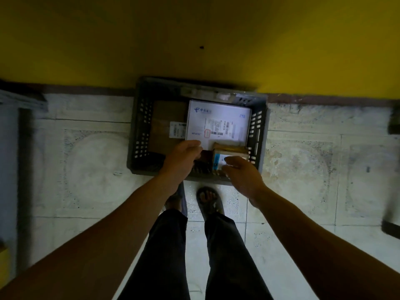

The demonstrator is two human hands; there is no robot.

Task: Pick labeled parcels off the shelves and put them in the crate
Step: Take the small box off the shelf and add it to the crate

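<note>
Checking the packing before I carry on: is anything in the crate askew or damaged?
No damage shows. The small brown parcel in the near right corner of the crate looks tilted against the white box, by the right hand.

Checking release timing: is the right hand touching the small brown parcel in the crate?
Cannot tell. Head view: fingertips of the right hand overlap the small brown parcel from above; blur hides contact or gap.

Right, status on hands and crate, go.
Left hand, right hand over crate, grips unclear. Small parcel at right hand, inside. White box, brown parcel alongside. Nothing blocking.
</note>
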